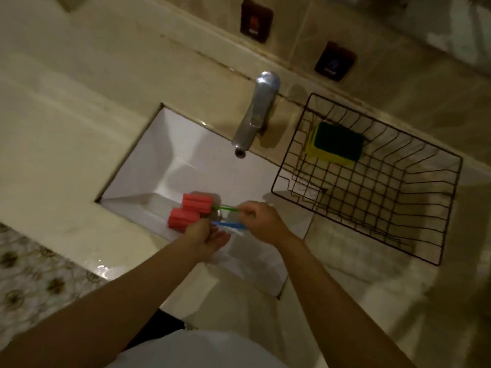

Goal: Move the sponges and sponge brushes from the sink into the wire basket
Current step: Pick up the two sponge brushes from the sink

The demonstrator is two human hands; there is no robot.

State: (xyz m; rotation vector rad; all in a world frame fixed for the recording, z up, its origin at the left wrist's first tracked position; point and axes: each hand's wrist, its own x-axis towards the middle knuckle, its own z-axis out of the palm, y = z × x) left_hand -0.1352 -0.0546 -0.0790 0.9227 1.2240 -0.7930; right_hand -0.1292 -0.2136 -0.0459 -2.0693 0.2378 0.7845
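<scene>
Two sponge brushes with pink foam heads lie over the white sink [164, 144]. The upper one [197, 201] has a green handle, and my right hand [259, 221] pinches that handle's end. The lower one [183, 218] has a blue handle, and my left hand [206, 236] grips it just behind the foam head. A yellow sponge with a green scouring top [336, 144] lies inside the black wire basket [449, 208], near its far left corner, on the counter right of the sink.
A chrome tap [255, 115] reaches over the sink's far edge. Two dark wall plates [256, 21] [335, 61] sit on the tiled wall behind. Beige countertop surrounds the sink, and patterned floor shows at the lower left.
</scene>
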